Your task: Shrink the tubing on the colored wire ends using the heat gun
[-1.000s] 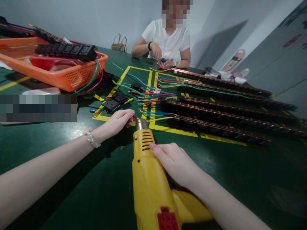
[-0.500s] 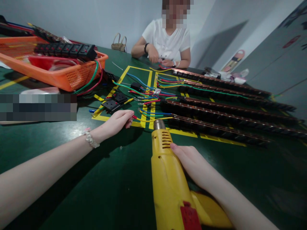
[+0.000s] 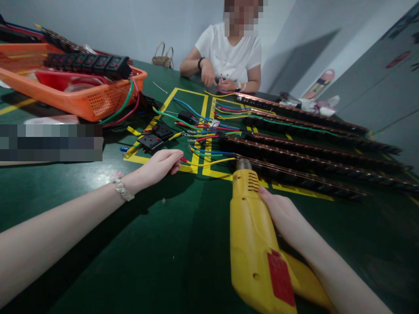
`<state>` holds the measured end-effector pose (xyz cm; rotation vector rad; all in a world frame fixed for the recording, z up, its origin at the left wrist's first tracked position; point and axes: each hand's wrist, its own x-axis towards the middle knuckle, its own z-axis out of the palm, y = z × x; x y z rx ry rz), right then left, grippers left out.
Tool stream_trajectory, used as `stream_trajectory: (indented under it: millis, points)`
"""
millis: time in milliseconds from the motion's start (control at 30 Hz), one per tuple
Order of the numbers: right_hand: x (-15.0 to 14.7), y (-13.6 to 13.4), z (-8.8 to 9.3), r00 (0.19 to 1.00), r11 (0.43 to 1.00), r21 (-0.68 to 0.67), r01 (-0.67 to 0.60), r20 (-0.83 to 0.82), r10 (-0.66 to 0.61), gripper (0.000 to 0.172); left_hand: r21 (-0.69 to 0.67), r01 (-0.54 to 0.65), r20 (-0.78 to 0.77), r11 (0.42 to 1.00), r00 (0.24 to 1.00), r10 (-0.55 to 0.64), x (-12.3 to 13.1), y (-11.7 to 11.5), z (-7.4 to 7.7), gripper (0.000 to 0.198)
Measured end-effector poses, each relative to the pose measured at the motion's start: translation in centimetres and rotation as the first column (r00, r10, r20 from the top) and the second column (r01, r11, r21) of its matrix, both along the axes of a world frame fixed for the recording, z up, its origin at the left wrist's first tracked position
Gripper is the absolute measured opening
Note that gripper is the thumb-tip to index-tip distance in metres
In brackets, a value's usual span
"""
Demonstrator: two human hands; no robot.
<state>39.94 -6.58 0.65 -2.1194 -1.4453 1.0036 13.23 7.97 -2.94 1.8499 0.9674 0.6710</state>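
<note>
My left hand (image 3: 163,165) pinches the red-sleeved end of a yellow wire (image 3: 209,164), pulling it out to the left of the nearest black strip (image 3: 304,176). Blue and green wires with metal terminals leave the same strip just behind it. My right hand (image 3: 284,213) is wrapped round a yellow heat gun (image 3: 253,231) with a red patch on its body. The metal nozzle (image 3: 243,164) points away from me, close to where the yellow wire meets the strip. Most of the right fingers are hidden behind the gun.
Several more black strips with copper bars lie beyond, their coloured wires toward the left. Black socket pieces (image 3: 150,141) sit on the green table (image 3: 131,261). An orange basket (image 3: 81,102) holds a socket strip at left. Across the table a person (image 3: 229,56) handles wires.
The heat gun in my right hand has moved right along the yellow wire, from its middle toward the strip. My left hand keeps its pinch on the wire end, nearly still.
</note>
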Motion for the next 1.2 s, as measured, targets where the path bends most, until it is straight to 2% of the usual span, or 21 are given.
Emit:
stream_trajectory:
  millis: [167, 400, 633, 967, 1200]
  points:
    - [-0.2, -0.1, 0.2, 1.000, 1.000, -0.021, -0.014, 0.013, 0.014, 0.068, 0.010, 0.004, 0.000, 1.000, 1.000, -0.004, 0.0, 0.1, -0.1, 0.039]
    - [-2.1, 0.6, 0.5, 0.994, 0.994, -0.017, -0.105, 0.027, 0.106, 0.065, -0.033, -0.015, 0.055, 0.999, 0.998, 0.016, 0.2, 0.1, -0.2, 0.038]
    - [-4.0, 0.8, 0.5, 0.965, 0.969, 0.010, -0.247, 0.094, 0.245, 0.065, -0.047, -0.022, 0.092, 0.999, 0.995, 0.026, 0.4, 0.0, 0.1, 0.036]
    - [-6.9, 1.4, 0.6, 0.917, 0.931, -0.047, -0.363, 0.160, 0.365, 0.066, 0.019, -0.037, 0.056, 0.999, 0.998, 0.036, 0.4, 0.0, 0.0, 0.039]
    - [-8.8, 1.7, 1.3, 0.893, 0.914, -0.049, -0.402, 0.197, 0.404, 0.063, -0.013, -0.056, 0.101, 0.998, 0.993, 0.057, 0.4, 0.0, -0.2, 0.040]
